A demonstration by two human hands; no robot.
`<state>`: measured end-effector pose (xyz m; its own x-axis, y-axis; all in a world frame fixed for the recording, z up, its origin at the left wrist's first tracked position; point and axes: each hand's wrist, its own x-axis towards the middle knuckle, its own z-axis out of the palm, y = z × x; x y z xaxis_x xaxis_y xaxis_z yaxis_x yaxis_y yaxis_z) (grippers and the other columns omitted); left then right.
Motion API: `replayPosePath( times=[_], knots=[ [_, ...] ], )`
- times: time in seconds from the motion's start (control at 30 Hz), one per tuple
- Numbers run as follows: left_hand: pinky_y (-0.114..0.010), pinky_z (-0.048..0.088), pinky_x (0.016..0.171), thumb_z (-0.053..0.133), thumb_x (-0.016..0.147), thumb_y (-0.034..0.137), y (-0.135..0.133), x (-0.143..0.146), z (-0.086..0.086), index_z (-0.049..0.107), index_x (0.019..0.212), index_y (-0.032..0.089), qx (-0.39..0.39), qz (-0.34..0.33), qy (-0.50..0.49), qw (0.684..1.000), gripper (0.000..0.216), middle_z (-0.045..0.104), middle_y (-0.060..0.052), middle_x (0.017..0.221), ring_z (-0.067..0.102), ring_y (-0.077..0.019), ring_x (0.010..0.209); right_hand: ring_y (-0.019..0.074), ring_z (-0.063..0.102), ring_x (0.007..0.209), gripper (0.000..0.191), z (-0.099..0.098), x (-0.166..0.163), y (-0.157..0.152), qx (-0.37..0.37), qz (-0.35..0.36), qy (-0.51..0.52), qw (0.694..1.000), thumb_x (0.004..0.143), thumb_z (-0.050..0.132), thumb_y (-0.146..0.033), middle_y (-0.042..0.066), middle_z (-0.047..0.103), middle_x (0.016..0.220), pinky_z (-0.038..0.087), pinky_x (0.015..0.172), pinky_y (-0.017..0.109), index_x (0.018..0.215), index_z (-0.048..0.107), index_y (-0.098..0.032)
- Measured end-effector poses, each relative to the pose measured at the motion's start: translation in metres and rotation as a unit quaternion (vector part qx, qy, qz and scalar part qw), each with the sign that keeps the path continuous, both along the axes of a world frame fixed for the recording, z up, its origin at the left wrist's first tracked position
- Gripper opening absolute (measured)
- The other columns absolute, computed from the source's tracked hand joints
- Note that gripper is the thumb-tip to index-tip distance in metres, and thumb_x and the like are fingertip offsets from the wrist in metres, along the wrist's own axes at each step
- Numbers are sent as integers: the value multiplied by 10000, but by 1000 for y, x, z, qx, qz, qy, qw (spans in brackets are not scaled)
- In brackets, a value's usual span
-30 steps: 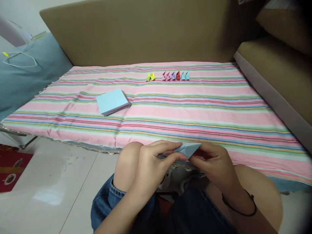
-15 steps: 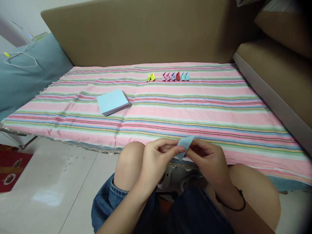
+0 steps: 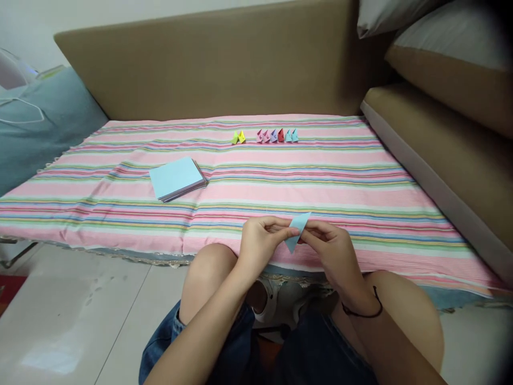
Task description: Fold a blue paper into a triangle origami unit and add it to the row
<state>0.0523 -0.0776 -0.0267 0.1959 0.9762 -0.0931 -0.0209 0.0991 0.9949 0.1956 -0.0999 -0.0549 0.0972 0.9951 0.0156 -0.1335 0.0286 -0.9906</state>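
A small folded piece of light blue paper (image 3: pixel 297 230) is pinched between both of my hands above my knees, at the near edge of the striped sofa cover (image 3: pixel 320 182). My left hand (image 3: pixel 262 241) grips its left side with thumb and fingers closed. Closed on its right side is my right hand (image 3: pixel 332 248), which has a black band at the wrist. A stack of paper sheets (image 3: pixel 176 178) with a light blue top lies to the left on the cover. A row of several small folded paper pieces (image 3: pixel 277 135) stands near the backrest, with a yellow-green pair (image 3: pixel 238 137) beside it.
The brown sofa backrest (image 3: pixel 224 69) runs along the far side. Brown cushions (image 3: pixel 441 133) rise on the right. A teal pillow (image 3: pixel 36 123) lies at the left end. Pale floor tiles (image 3: pixel 72 321) lie below, and my bare knees and denim shorts (image 3: pixel 224 347) fill the foreground.
The blue paper has turned from lying flat and pointed to standing more upright between my fingers. My hands rose slightly toward the sofa edge, and the view shifted a little.
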Motion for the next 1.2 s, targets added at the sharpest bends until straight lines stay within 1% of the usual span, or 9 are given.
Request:
replayPosePath(
  times=[0.1, 0.23, 0.37, 0.6, 0.77, 0.83, 0.9, 1.0, 1.2],
  knots=[
    [-265, 519, 605, 797, 598, 331, 8, 3, -3, 743, 727, 142, 7, 4, 29, 1000, 236, 736, -70, 699, 687, -206, 654, 139, 635, 604, 121, -1, 1, 6, -9, -16, -1, 1000, 664, 759, -283, -2, 710, 671, 526, 612, 266, 759, 738, -211],
    [-273, 536, 694, 799, 591, 334, 10, 2, -12, 747, 801, 139, -35, -25, -43, 998, 290, 742, -64, 737, 696, -201, 719, 150, 640, 594, 175, -1, -1, 9, -40, -15, 39, 998, 628, 781, -317, 8, 710, 671, 537, 600, 283, 743, 719, -201],
    [-293, 543, 691, 832, 528, 329, 9, -2, -21, 737, 747, 125, -75, -8, -89, 993, 314, 731, -59, 677, 689, -191, 653, 150, 640, 590, 196, -1, -2, 8, -61, -5, 40, 997, 603, 800, -319, 8, 705, 661, 538, 597, 283, 732, 717, -196],
    [-276, 541, 648, 852, 490, 327, 10, -3, -25, 737, 736, 115, -145, 29, -131, 980, 344, 723, -62, 650, 664, -157, 581, 160, 668, 734, 217, 1, 3, 8, -97, 52, 46, 993, 675, 754, -362, 21, 717, 769, 551, 741, 312, 821, 731, -202],
    [-243, 516, 612, 860, 477, 282, 9, -4, -25, 730, 703, 124, -123, 52, -100, 986, 305, 721, -50, 637, 652, -140, 573, 124, 623, 616, 241, 2, 3, 8, -85, -4, 21, 996, 662, 766, -378, -1, 662, 664, 536, 626, 265, 761, 665, -183],
    [-245, 514, 623, 861, 472, 266, 9, -4, -26, 730, 710, 126, -111, 40, -88, 989, 306, 726, -51, 655, 657, -145, 590, 114, 608, 634, 261, 2, 2, 8, -71, -23, 13, 997, 672, 759, -380, -17, 640, 685, 516, 608, 239, 816, 645, -195],
    [-250, 517, 645, 861, 467, 250, 7, -4, -27, 727, 711, 126, -103, 18, -83, 991, 305, 729, -52, 678, 667, -154, 620, 114, 607, 679, 274, 1, 1, 9, -63, -3, 14, 998, 676, 761, -360, -19, 637, 727, 502, 624, 228, 867, 643, -203],
    [-248, 518, 669, 855, 481, 246, 5, -3, -27, 714, 714, 130, -91, 2, -78, 993, 296, 725, -42, 686, 671, -154, 652, 124, 600, 691, 191, -1, 1, 10, -62, 41, 11, 997, 711, 735, -338, -1, 640, 716, 491, 651, 243, 789, 658, -181],
    [-241, 506, 655, 827, 550, 274, 0, -1, -25, 691, 781, 134, -76, -9, -69, 995, 301, 715, -29, 698, 660, -141, 651, 132, 593, 686, 157, -2, 1, 10, -61, -9, 41, 997, 696, 746, -309, 1, 638, 693, 492, 692, 267, 751, 674, -181]
  ],
)
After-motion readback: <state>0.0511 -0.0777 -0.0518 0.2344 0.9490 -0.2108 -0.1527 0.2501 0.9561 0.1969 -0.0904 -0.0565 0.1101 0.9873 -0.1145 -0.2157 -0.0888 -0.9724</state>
